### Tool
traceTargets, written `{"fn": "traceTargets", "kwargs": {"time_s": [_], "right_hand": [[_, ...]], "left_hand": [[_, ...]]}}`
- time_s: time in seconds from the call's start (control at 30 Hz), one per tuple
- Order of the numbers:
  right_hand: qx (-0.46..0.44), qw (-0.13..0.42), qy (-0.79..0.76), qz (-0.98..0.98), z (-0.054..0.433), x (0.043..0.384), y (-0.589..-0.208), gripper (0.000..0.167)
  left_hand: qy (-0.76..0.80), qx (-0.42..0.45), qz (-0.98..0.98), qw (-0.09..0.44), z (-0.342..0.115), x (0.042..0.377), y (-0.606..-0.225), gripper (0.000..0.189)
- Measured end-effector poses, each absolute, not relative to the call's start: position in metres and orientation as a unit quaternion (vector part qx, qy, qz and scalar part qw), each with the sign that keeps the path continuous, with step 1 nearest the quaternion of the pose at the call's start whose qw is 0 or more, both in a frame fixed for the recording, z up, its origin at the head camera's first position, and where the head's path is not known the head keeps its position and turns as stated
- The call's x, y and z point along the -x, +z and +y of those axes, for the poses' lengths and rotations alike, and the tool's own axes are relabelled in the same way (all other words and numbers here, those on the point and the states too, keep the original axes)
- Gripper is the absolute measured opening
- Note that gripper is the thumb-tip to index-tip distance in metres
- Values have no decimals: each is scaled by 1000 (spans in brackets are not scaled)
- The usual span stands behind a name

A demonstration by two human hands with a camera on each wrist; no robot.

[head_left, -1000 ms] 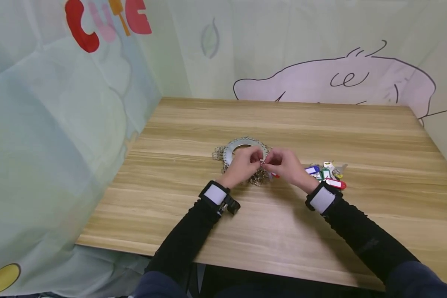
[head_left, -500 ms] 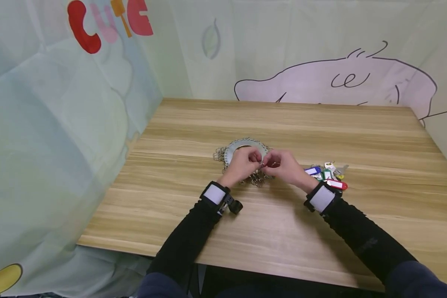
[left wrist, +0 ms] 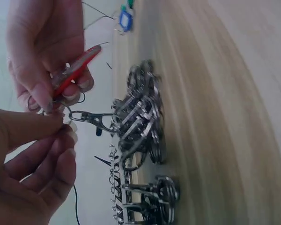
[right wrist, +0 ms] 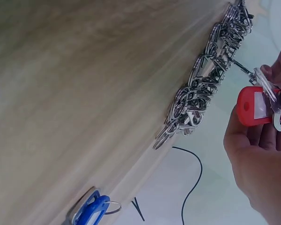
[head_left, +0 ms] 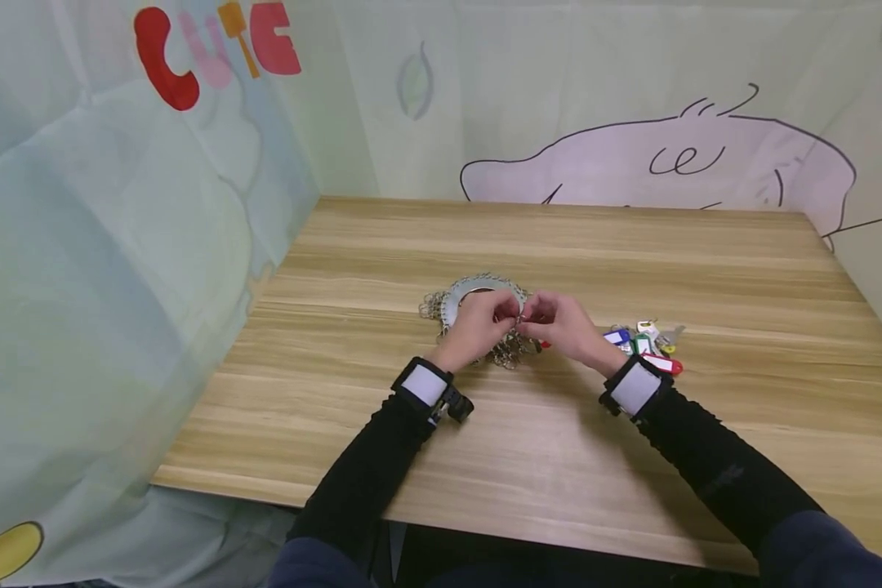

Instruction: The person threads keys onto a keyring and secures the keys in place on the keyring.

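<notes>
While the red key tag (right wrist: 254, 107) is raised above the table (head_left: 529, 465) in the curled fingers of the right hand (head_left: 559, 327), the left hand (head_left: 478, 327) pinches one metal clasp (left wrist: 91, 117) by its end; fingertips hide any link. Steadying the clasp should help. Serving as holder, a round metal ring (head_left: 452, 302) bears clustered clasps; other key tags (head_left: 643, 345) lie near the right wrist.

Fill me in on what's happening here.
A person's right hand holds a red key tag while the left hand pinches at its thin ring, which meets a metal clasp from the gray hoop. Whether the two are linked is hard to tell. The hoop, crowded with clasps, sits on the table; more colored tags lie to the right.
</notes>
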State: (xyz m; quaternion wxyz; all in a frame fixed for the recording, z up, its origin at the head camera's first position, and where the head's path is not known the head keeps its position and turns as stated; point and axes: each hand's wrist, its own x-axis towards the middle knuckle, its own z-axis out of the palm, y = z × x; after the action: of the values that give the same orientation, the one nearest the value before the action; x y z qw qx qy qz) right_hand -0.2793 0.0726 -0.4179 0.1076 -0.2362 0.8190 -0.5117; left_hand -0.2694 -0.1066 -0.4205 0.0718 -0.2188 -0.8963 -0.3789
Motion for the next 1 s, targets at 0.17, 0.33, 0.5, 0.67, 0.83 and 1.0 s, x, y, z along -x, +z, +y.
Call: {"fn": "traceTargets", "kwargs": {"time_s": [0.17,0.33,0.5,0.67,0.83,1.0], "right_hand": [[251,85,-512,817,73,279,-421,11],[276,56,-501,818,70,278,-423,10],[251,68,-504,824,69,279,-423,10],[238,70,-512,822,69,279,-421,13],[257,43,-501,825,68,277,-420,11],[250,46,-501,827,68,278,-419,10]], "left_hand": [[-394,204,-892,83,-105,270,-424,9],[-401,185,-894,73,-105,270,-426,9],[-355,213,-905,92,-104,270,-424,10],[-330,250,-901,126,-103,270,-422,12],[-349,227,-901,123,-102,274,-424,10],[-347,208,-909,98,-101,276,-422,9]]}}
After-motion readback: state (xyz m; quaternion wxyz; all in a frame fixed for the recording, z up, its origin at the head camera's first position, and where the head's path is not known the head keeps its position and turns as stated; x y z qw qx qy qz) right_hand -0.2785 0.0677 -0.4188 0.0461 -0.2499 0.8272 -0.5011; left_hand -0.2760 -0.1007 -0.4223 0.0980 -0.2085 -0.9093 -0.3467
